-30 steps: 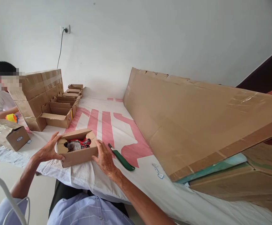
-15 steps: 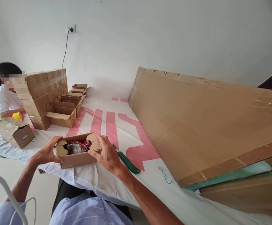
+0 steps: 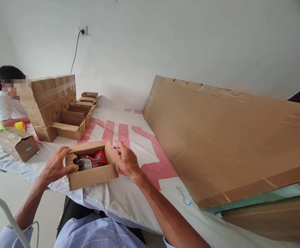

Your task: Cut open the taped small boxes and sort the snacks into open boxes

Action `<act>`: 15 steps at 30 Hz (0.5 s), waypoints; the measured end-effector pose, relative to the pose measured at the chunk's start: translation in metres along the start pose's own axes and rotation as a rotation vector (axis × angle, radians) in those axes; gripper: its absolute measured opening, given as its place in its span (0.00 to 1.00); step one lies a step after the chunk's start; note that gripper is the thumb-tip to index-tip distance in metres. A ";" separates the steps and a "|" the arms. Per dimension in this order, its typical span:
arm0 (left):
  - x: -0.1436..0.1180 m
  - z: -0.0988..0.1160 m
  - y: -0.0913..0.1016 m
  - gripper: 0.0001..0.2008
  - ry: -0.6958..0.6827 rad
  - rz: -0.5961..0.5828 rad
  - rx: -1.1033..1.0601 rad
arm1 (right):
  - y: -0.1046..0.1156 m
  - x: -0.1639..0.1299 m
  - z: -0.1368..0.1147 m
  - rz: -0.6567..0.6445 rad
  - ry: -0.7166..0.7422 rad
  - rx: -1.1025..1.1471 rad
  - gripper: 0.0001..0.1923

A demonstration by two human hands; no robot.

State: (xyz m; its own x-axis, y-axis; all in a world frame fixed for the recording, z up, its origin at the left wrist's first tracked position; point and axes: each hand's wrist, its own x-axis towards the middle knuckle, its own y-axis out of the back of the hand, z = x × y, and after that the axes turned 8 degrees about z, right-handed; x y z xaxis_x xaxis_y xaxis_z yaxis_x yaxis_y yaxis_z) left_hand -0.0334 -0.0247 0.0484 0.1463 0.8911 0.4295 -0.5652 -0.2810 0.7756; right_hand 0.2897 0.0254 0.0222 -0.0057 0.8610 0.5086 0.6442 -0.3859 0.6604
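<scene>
A small open cardboard carton (image 3: 93, 178) sits near the table's front edge. Inside lies a red printed packet (image 3: 98, 159) with a pale label area. My left hand (image 3: 58, 164) grips the carton's left end, thumb over the inner flap and fingers behind the wall. At the opposite end, the bent fingers of my right hand (image 3: 126, 159) are closed at the raised end flap (image 3: 109, 151); their exact contact is partly hidden.
Stacked taped cartons (image 3: 45, 113) stand at the left, beside a row of open boxes (image 3: 68, 129). A separate carton (image 3: 18, 144) lies nearer. A large cardboard panel (image 3: 217, 144) leans along the right. Another person (image 3: 7, 106) is at far left.
The right end flap, folded inward before, now stands up, showing more of the red packet. My right hand has moved right and up. The green-handled object near my right wrist no longer shows.
</scene>
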 end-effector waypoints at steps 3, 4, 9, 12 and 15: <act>0.005 0.023 -0.006 0.12 -0.207 -0.069 0.090 | -0.006 -0.002 0.020 0.085 0.143 -0.061 0.22; 0.007 0.029 -0.008 0.11 -0.268 -0.116 0.110 | -0.008 -0.002 0.024 0.084 0.198 -0.082 0.20; 0.009 0.037 -0.011 0.22 -0.363 -0.174 0.213 | -0.016 -0.007 0.030 -0.051 0.253 -0.021 0.19; 0.005 0.028 0.002 0.19 -0.365 -0.047 0.216 | -0.014 -0.010 0.026 -0.124 0.225 0.067 0.17; -0.007 0.016 0.017 0.16 -0.306 0.141 0.178 | -0.012 -0.011 0.020 -0.164 0.167 0.106 0.14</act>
State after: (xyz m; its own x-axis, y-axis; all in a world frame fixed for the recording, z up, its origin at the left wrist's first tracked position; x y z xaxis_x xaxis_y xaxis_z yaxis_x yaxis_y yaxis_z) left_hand -0.0316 -0.0417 0.0661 0.3282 0.6988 0.6355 -0.4511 -0.4752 0.7555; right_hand 0.2978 0.0272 -0.0021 -0.2375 0.8392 0.4892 0.7008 -0.2007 0.6845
